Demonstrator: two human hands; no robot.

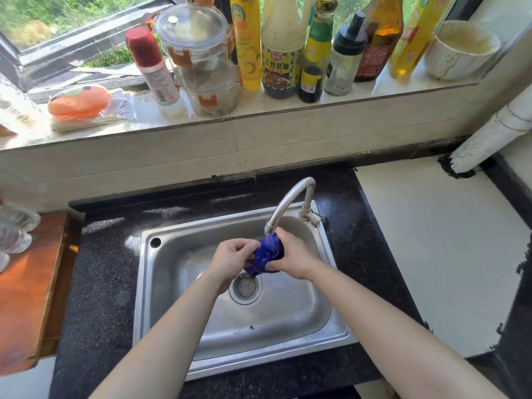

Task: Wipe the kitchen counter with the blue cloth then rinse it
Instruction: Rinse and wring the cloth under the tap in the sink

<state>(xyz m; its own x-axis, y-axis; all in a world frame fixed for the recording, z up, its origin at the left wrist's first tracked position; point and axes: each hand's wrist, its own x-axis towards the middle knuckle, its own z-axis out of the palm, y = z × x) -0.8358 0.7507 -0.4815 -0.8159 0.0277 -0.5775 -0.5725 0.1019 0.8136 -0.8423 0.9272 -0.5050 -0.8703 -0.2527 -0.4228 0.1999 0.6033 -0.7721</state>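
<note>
The blue cloth (267,255) is bunched into a wet wad over the steel sink (184,326), right under the spout of the curved tap (290,201). Water runs from the spout onto the cloth. My left hand (233,259) grips the wad's left side with curled fingers. My right hand (293,256) grips its right side, just below the spout. Both forearms reach in over the sink's front rim. The black speckled counter (103,272) surrounds the sink.
A drain strainer (245,286) sits in the sink floor beneath the hands. A wooden board (26,289) lies on the left, a white surface (431,240) on the right. The window sill (259,108) behind carries several bottles, jars and a white bowl (463,48).
</note>
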